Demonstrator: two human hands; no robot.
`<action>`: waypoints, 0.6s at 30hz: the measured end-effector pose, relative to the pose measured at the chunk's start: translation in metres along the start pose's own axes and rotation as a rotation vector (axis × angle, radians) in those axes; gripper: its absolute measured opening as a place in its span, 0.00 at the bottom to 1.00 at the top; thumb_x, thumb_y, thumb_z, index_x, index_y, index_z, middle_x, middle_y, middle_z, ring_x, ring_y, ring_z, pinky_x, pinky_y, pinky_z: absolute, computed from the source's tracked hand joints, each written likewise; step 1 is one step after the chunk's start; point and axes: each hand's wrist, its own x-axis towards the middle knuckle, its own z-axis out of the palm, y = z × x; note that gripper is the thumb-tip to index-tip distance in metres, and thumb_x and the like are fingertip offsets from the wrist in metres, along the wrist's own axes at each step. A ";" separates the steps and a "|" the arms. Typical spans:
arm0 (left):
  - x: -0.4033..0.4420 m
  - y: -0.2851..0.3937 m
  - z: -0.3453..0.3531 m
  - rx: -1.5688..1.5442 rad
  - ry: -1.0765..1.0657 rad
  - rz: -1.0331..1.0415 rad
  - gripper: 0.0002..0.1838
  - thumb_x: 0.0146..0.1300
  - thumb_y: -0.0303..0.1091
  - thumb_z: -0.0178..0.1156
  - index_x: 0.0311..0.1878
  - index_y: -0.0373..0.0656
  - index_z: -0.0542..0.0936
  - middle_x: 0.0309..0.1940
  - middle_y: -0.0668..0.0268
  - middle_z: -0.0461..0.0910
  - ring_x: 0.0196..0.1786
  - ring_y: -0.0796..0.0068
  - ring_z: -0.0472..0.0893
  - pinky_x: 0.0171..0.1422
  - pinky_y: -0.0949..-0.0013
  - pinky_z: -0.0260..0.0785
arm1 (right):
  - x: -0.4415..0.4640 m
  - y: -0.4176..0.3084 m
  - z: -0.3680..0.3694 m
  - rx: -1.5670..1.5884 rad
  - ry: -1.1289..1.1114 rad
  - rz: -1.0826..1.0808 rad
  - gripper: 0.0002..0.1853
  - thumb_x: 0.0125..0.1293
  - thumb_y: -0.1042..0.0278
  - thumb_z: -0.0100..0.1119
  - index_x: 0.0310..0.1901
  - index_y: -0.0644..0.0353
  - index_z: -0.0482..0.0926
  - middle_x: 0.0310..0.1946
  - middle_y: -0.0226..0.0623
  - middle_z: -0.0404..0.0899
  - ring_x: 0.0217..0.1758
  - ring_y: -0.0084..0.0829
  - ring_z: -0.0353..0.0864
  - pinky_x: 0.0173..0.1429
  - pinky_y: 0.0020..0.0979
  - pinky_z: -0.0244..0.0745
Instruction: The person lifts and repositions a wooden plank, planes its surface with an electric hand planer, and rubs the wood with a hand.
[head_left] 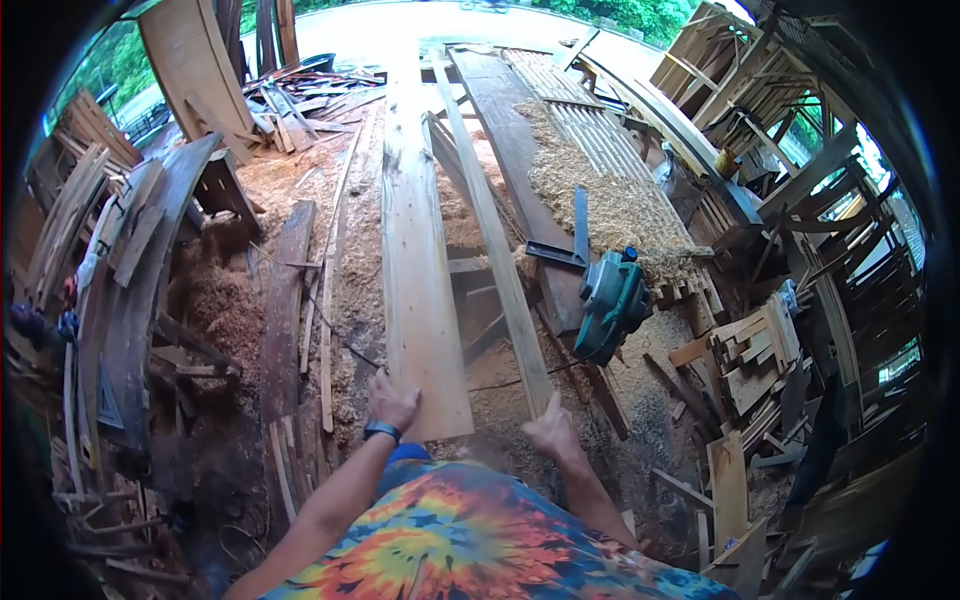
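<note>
Piled offcuts [770,340] — pale shavings [565,165] — foliage [630,20]

The left hand [396,403] hides some edge of the wide board [422,300]; I can't tell whether the right hand [553,430] reaches under the narrow plank [504,270]. Far ahead of the grip, glare swallows the wide board; behind it, the shirt [450,535] leaves my view.

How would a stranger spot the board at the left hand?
Start from the tie-dye shirt at the bottom; just above it, the left hand touches the near end of a long pale plank. It is much wider than the narrow strip by the right hand and far paler than the dark board further right.
</note>
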 end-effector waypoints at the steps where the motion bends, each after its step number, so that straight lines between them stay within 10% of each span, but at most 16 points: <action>1: 0.004 0.018 -0.015 0.064 0.053 0.196 0.47 0.57 0.53 0.74 0.71 0.33 0.65 0.61 0.41 0.76 0.67 0.45 0.73 0.73 0.50 0.64 | -0.004 -0.006 -0.008 0.071 -0.179 0.071 0.42 0.53 0.63 0.63 0.68 0.71 0.59 0.49 0.70 0.80 0.58 0.67 0.78 0.66 0.53 0.73; 4: 0.027 0.060 -0.003 -0.052 0.021 0.535 0.45 0.60 0.52 0.72 0.71 0.33 0.65 0.58 0.43 0.77 0.64 0.47 0.76 0.66 0.51 0.70 | -0.032 -0.004 0.003 0.078 -0.111 0.067 0.40 0.53 0.63 0.63 0.67 0.70 0.61 0.52 0.70 0.78 0.59 0.65 0.78 0.66 0.53 0.73; 12: 0.100 0.183 0.015 -1.145 -0.802 -0.451 0.44 0.60 0.59 0.71 0.64 0.29 0.72 0.54 0.47 0.81 0.56 0.55 0.82 0.57 0.57 0.77 | -0.133 -0.005 0.021 -0.123 -0.004 0.107 0.59 0.46 0.46 0.81 0.73 0.66 0.56 0.58 0.62 0.73 0.62 0.61 0.74 0.64 0.51 0.72; 16: 0.119 0.183 0.028 -0.717 -0.460 -0.345 0.53 0.47 0.64 0.79 0.58 0.22 0.75 0.54 0.43 0.82 0.57 0.57 0.84 0.61 0.59 0.76 | -0.151 -0.006 0.040 0.114 0.040 0.003 0.39 0.52 0.52 0.80 0.62 0.64 0.75 0.49 0.51 0.84 0.51 0.47 0.85 0.55 0.44 0.79; 18: 0.124 0.156 0.055 -0.937 -0.622 -0.397 0.55 0.47 0.68 0.77 0.60 0.22 0.76 0.56 0.44 0.82 0.56 0.61 0.83 0.60 0.60 0.76 | -0.142 -0.020 0.033 0.240 -0.160 0.149 0.29 0.57 0.53 0.80 0.55 0.62 0.84 0.47 0.43 0.89 0.45 0.38 0.88 0.52 0.41 0.82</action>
